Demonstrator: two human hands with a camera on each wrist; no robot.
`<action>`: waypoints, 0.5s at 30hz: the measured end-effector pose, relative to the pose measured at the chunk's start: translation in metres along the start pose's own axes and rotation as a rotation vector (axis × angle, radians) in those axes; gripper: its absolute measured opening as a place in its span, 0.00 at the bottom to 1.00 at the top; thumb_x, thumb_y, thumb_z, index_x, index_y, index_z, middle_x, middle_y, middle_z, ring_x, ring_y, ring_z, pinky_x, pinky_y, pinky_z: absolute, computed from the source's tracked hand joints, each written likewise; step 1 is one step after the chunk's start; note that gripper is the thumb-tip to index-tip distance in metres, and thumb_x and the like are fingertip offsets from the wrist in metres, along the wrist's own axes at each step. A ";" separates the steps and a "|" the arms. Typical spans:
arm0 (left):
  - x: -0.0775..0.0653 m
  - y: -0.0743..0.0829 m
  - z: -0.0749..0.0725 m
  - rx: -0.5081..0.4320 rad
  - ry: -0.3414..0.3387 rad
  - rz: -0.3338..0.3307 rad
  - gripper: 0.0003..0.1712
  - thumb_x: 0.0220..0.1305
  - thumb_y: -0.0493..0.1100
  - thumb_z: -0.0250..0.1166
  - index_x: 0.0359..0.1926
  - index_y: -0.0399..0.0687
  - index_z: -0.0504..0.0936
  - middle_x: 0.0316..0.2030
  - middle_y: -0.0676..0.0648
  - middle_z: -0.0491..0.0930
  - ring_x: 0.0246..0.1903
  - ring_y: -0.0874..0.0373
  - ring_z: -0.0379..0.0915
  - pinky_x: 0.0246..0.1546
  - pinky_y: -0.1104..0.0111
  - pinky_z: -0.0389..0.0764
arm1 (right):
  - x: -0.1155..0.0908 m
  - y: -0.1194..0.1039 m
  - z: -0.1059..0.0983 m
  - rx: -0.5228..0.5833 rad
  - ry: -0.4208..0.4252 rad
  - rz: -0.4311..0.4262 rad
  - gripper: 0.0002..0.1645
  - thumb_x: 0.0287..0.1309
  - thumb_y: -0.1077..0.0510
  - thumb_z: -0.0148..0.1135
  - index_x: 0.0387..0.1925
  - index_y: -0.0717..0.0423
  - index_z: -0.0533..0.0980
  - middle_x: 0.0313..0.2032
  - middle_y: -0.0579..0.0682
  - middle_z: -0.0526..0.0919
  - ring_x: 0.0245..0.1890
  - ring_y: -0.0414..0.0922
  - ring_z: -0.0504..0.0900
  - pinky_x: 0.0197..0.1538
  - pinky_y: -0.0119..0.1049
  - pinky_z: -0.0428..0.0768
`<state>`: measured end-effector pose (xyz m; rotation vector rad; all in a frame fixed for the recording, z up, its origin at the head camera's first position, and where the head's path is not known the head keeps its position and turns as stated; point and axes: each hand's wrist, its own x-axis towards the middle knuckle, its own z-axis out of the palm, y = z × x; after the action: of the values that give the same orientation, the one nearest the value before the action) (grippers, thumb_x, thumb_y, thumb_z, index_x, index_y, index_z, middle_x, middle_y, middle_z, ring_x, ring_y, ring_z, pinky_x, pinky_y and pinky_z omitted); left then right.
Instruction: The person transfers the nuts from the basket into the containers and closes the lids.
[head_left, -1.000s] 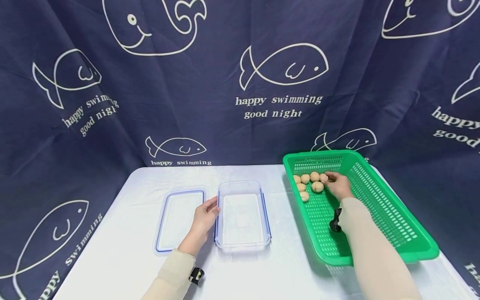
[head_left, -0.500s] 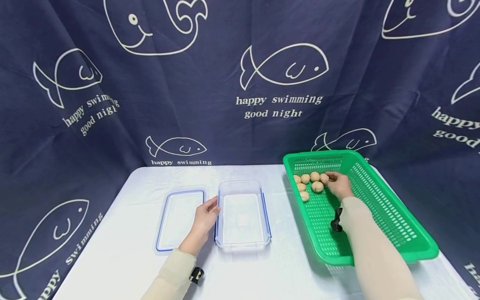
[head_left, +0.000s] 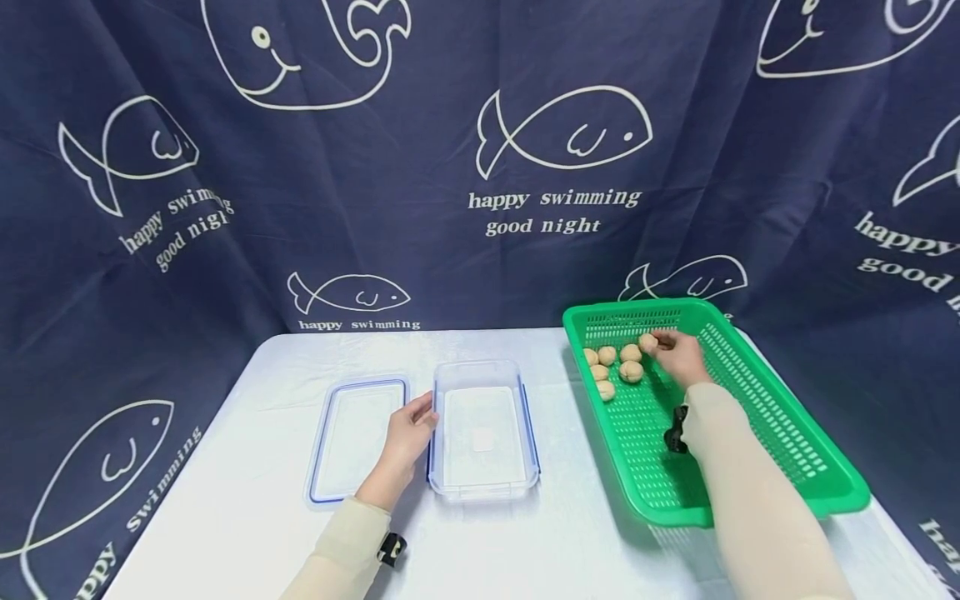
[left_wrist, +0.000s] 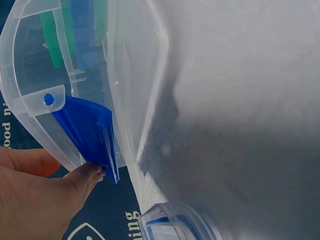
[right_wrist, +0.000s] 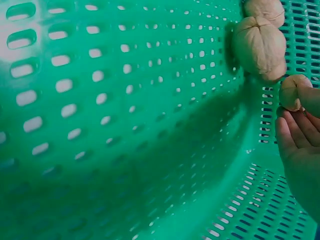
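My right hand (head_left: 678, 357) pinches a walnut (head_left: 648, 342) between thumb and fingertips, inside the green basket (head_left: 636, 492) toward its far side. In the right wrist view the pinched walnut (right_wrist: 294, 92) sits close to larger-looking walnuts (right_wrist: 260, 45). Several more walnuts (head_left: 631, 372) lie in the basket's far left corner. My left hand (head_left: 408, 433) holds the left side of a clear plastic food container (head_left: 486, 492). Up close, the thumb (left_wrist: 90, 172) lies against the container's blue side latch (left_wrist: 92, 127), and the other fingers reach behind the rim.
Left of the container, a clear lid with a blue seal (head_left: 322, 450) lies flat on the white-covered table (head_left: 525, 550), partly behind the left hand. A dark blue curtain (head_left: 450, 167) with fish drawings hangs behind the table.
My right hand has lifted the walnut slightly up and away from the others beside it. The left hand and container keep their place; the head view has shifted a little.
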<state>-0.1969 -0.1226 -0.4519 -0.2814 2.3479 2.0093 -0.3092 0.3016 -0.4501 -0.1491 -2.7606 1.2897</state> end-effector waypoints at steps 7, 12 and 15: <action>0.001 -0.001 -0.001 -0.008 -0.001 -0.003 0.25 0.68 0.29 0.52 0.65 0.29 0.65 0.63 0.30 0.67 0.63 0.40 0.65 0.64 0.57 0.69 | -0.002 -0.008 -0.004 0.006 0.017 0.000 0.26 0.69 0.59 0.52 0.63 0.72 0.66 0.58 0.72 0.71 0.56 0.65 0.71 0.56 0.56 0.75; 0.000 0.000 -0.002 -0.010 -0.007 0.002 0.25 0.68 0.29 0.52 0.65 0.28 0.65 0.63 0.29 0.67 0.63 0.39 0.65 0.64 0.56 0.69 | -0.004 -0.016 -0.009 0.048 0.006 0.017 0.27 0.70 0.60 0.51 0.64 0.71 0.64 0.59 0.72 0.70 0.57 0.65 0.70 0.57 0.55 0.75; -0.001 0.000 -0.002 -0.016 -0.009 0.011 0.25 0.68 0.29 0.52 0.65 0.27 0.65 0.62 0.28 0.67 0.63 0.39 0.65 0.64 0.55 0.69 | -0.004 -0.022 -0.012 0.080 -0.006 0.033 0.27 0.70 0.59 0.49 0.66 0.70 0.63 0.61 0.71 0.68 0.59 0.64 0.69 0.58 0.55 0.74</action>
<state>-0.1961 -0.1244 -0.4514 -0.2603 2.3346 2.0307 -0.3044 0.2964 -0.4259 -0.1865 -2.7169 1.4083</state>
